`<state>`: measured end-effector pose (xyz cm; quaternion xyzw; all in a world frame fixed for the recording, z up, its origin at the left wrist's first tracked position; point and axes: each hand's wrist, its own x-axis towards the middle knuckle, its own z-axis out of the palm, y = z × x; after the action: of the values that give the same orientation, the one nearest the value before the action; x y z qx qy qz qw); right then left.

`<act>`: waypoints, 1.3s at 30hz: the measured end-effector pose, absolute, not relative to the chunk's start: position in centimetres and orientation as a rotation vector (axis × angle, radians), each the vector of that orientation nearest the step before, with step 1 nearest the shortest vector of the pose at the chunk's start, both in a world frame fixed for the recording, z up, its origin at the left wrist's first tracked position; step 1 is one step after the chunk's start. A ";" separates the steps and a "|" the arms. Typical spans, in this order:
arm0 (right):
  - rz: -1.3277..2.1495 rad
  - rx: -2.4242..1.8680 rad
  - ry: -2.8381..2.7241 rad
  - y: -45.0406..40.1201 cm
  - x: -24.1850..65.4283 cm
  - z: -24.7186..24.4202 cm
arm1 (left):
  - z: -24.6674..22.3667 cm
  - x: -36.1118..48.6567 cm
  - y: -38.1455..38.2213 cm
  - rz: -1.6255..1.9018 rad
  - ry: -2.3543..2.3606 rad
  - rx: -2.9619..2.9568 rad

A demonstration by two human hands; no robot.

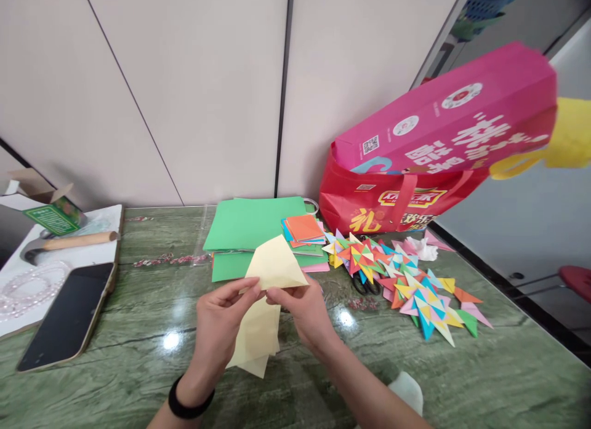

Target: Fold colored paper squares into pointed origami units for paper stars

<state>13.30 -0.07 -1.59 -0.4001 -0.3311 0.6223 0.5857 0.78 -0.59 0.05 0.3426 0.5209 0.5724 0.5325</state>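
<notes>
Centrally, a sheet of pale yellow paper [278, 261] is being held above the table, its outline tapering from a wide lower edge towards a narrow, blunt top. Its surface is looking matte and smooth, with slanting sides. The left hand [224, 312] is pinching the lower edge between thumb and forefinger, while the right hand [302, 303] is gripping the lower right part, its thumb lying near the left fingertips. Beneath the hands, flat cream strips [257, 335] are overlapping on the green table [152, 380], whose glossy, marble-like veined top is reflecting spots of light.

Behind the held paper, a stack of green sheets [253, 223] is lying flat, and small square papers [303, 228], orange uppermost, are sitting on its right side. Further right, pointed folded-paper stars [425, 300] are spreading in sharp multicoloured triangles, partly covering black scissor handles [365, 286]. A shiny red bag [360, 201] is standing behind them. Over on the left, a dark-screened phone [69, 315] is lying near a wooden-handled tool [87, 240].
</notes>
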 end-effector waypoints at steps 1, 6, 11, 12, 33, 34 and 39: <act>1.459 -0.938 -0.768 0.0 13.5 -1.6 | 0.1 0.7 -0.5 1.362 1.235 0.804; 1.439 -0.960 -0.740 0.7 14.7 -1.4 | 0.2 0.5 -0.4 1.384 1.217 0.749; 1.438 -1.003 -0.785 1.2 15.5 -1.0 | 0.2 0.7 -0.4 1.389 1.219 0.715; 1.434 -1.010 -0.789 1.3 15.8 -1.0 | 0.1 0.6 -0.3 1.401 1.221 0.714; 1.498 -1.003 -0.949 2.2 17.7 -1.3 | 0.3 -0.8 0.5 1.372 1.216 0.783; 1.497 -1.012 -0.965 2.2 17.7 -1.4 | 0.4 -0.7 0.5 1.347 1.198 0.774; 1.496 -1.025 -1.046 2.1 17.6 -1.7 | 0.8 -0.4 0.4 1.384 1.147 0.767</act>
<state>17.65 2.08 -1.70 -0.4238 -0.4325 0.6186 0.5006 -0.39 0.41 0.84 0.3252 0.4866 0.5870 0.5593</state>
